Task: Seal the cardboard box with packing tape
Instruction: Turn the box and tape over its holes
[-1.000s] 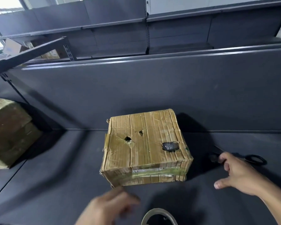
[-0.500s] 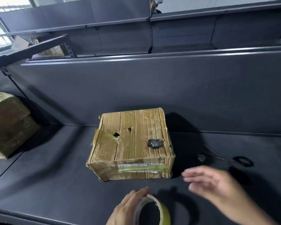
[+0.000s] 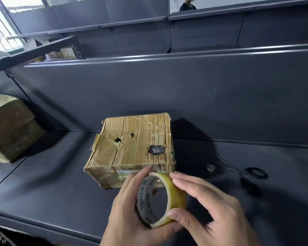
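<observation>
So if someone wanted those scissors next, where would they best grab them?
Probably by the black handle loops, coming from the right with the right hand. The scissors lie flat on the shelf right of the cardboard box, thin blades pointing toward the box, loops at the nearer, outer end. Right now it and the left hand hold the tape roll.

head view | high, facing forward-down — close over hands [image 3: 176,210]

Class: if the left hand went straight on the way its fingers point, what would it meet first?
Probably the near side of the cardboard box; the left hand, holding the tape roll, points at it. Depth is unclear.
</observation>
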Tool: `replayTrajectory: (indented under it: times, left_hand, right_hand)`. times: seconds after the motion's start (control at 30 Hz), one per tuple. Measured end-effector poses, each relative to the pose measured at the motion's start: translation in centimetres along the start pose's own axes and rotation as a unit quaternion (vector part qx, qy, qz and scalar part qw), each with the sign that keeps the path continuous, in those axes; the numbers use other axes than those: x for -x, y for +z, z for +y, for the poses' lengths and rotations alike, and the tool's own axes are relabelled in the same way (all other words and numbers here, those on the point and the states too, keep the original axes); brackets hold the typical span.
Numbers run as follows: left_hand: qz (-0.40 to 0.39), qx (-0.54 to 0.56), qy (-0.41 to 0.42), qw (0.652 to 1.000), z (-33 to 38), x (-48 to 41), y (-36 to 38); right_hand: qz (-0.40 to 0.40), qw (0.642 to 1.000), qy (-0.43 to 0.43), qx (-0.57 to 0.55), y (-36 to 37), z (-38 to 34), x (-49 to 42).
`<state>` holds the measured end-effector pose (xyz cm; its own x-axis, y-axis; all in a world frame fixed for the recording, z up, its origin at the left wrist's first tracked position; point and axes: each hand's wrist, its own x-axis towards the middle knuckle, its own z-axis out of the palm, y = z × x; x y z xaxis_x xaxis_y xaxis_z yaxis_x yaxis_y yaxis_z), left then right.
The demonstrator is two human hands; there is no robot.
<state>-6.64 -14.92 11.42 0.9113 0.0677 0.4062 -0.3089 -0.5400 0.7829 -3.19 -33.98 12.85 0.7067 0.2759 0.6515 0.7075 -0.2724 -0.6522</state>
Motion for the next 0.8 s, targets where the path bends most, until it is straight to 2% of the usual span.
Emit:
replayTrajectory:
  times: [0.27, 0.37, 0.47, 0.63, 0.8]
  left_hand:
    - [0.081, 0.057, 0.012, 0.995, 1.2, -2.6, 0.2]
    - [0.082, 0.105, -0.007, 0.991, 1.5, -3.3, 0.2]
    - [0.077, 0.095, -0.002, 0.992, 1.6, -3.9, -0.1]
    - [0.079, 0.050, 0.009, 0.996, 1.5, -4.7, -1.0]
    - [0.023, 0.039, 0.006, 0.999, 0.6, -5.5, -2.7]
  right_hand:
    - [0.102, 0.989, -0.101, 0.044, 0.7, 0.0, -1.8]
    - [0.132, 0.985, -0.111, 0.032, 1.1, 0.2, -2.5]
    - [0.147, 0.985, -0.094, -0.016, 1.0, 0.4, -3.3]
    - [0.152, 0.985, -0.067, -0.036, 1.6, 0.7, -4.2]
    - [0.138, 0.960, 0.093, -0.224, 2.8, 0.2, -5.3]
